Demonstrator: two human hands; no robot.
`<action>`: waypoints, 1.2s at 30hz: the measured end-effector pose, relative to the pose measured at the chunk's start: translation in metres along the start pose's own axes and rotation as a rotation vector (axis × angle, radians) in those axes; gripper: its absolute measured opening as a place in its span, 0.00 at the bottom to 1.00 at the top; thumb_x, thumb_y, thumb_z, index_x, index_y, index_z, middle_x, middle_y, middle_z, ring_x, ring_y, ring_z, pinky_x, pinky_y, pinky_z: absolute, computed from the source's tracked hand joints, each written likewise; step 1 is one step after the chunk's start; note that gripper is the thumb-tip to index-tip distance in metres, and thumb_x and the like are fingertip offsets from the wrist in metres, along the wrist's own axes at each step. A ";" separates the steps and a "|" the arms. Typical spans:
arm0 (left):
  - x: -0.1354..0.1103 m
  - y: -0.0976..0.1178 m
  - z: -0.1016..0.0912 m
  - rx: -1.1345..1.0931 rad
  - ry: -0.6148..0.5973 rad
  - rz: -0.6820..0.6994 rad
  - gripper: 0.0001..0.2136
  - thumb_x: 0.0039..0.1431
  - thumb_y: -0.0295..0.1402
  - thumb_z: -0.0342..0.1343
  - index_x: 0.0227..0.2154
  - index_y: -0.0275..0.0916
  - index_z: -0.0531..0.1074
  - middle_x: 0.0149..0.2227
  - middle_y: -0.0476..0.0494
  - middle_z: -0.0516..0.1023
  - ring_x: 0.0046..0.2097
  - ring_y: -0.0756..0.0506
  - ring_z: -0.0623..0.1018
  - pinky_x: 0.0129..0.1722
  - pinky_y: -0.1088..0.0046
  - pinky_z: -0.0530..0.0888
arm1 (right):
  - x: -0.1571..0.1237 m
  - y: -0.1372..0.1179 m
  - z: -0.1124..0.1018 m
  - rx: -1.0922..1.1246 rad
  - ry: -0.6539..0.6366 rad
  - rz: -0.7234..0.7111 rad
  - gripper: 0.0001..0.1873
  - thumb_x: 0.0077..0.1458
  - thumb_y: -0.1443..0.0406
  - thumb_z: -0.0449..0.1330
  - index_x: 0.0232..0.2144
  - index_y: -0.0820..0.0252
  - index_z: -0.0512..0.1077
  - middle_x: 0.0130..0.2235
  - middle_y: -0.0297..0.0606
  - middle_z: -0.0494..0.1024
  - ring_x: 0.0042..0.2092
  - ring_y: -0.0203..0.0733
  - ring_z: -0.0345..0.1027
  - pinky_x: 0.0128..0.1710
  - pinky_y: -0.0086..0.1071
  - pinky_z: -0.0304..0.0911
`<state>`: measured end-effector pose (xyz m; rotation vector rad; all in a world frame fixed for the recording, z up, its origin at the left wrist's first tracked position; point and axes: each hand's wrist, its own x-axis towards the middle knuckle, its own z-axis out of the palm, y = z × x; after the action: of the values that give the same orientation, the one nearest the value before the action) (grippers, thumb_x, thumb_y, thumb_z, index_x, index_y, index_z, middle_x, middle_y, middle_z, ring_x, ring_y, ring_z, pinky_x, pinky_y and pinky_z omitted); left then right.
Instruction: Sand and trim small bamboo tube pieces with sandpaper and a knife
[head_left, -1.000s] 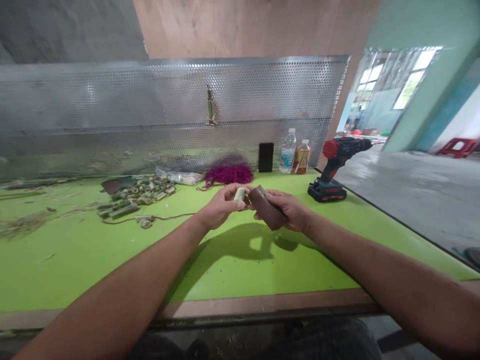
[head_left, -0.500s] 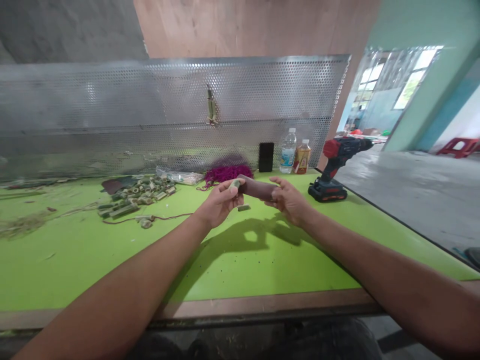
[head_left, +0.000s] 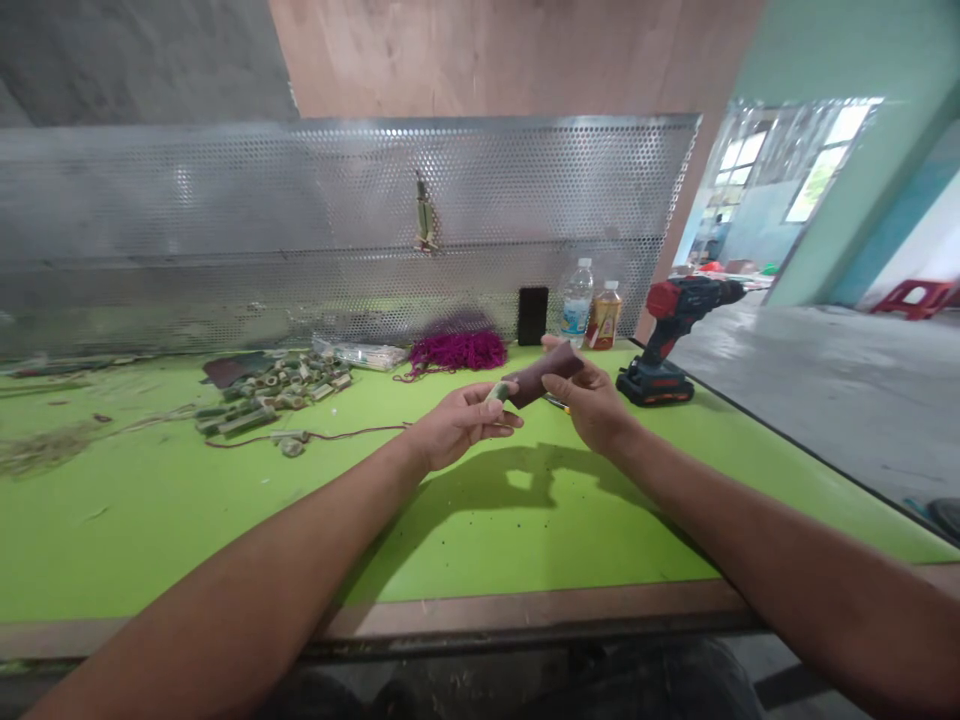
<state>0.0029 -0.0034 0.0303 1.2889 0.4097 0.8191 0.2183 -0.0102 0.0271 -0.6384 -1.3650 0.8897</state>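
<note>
Between the thumb and fingers of my left hand [head_left: 459, 424] is a short green bamboo piece [head_left: 499, 392]. My right hand [head_left: 592, 398] grips a dark brown strip of sandpaper [head_left: 546, 374], its thumb on the near face. The strip's left end meets the tip of the bamboo piece. Both hands are held above the green tabletop [head_left: 480, 540], casting shadows on it. A thin yellow-and-dark object [head_left: 557, 403] shows on the table just below the sandpaper, partly covered by my right hand.
Cut bamboo pieces [head_left: 289, 385] lie heaped at the left. Purple yarn [head_left: 459, 350], a black phone-like slab [head_left: 533, 316], a water bottle [head_left: 577, 305] and a tea-coloured bottle [head_left: 604, 315] line the back. A cordless drill [head_left: 664, 340] stands upright near the right edge.
Both hands have shifted, the left one to the right with the bamboo piece. The sandpaper now tilts up toward its right end, and the yellow-and-dark object has come into sight.
</note>
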 end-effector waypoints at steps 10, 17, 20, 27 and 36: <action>-0.001 0.004 0.001 0.386 0.151 -0.044 0.28 0.47 0.34 0.70 0.52 0.39 0.71 0.48 0.37 0.76 0.45 0.44 0.77 0.51 0.57 0.71 | -0.001 -0.006 0.002 -0.106 -0.001 0.002 0.13 0.48 0.58 0.68 0.33 0.58 0.72 0.29 0.33 0.76 0.31 0.39 0.70 0.33 0.36 0.68; 0.004 -0.001 0.002 0.485 0.176 -0.004 0.21 0.49 0.31 0.66 0.48 0.36 0.72 0.32 0.49 0.73 0.34 0.50 0.73 0.41 0.64 0.74 | -0.007 -0.001 0.005 -0.500 -0.357 -0.095 0.08 0.58 0.62 0.59 0.40 0.57 0.72 0.32 0.33 0.73 0.33 0.37 0.66 0.33 0.31 0.62; 0.003 0.002 0.007 0.559 0.150 -0.007 0.17 0.50 0.32 0.65 0.43 0.35 0.73 0.31 0.49 0.73 0.32 0.51 0.71 0.36 0.68 0.72 | -0.007 0.005 0.006 -0.646 -0.410 -0.222 0.08 0.59 0.63 0.58 0.39 0.57 0.75 0.36 0.37 0.75 0.38 0.39 0.67 0.38 0.33 0.61; 0.002 0.000 0.008 0.580 0.079 0.008 0.14 0.51 0.35 0.64 0.39 0.36 0.72 0.31 0.49 0.72 0.32 0.51 0.71 0.35 0.70 0.72 | -0.006 0.008 0.004 -0.661 -0.397 -0.242 0.10 0.59 0.59 0.59 0.34 0.57 0.78 0.30 0.35 0.73 0.33 0.38 0.65 0.33 0.31 0.58; 0.001 -0.001 0.010 0.543 0.049 -0.019 0.16 0.52 0.37 0.64 0.41 0.36 0.72 0.33 0.48 0.70 0.34 0.51 0.71 0.39 0.66 0.73 | -0.005 0.003 0.006 -0.613 -0.413 -0.257 0.11 0.62 0.60 0.57 0.33 0.56 0.78 0.29 0.35 0.71 0.32 0.38 0.64 0.32 0.31 0.57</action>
<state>0.0109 -0.0094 0.0327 1.7630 0.7159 0.7492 0.2121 -0.0136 0.0221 -0.7386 -2.0745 0.3929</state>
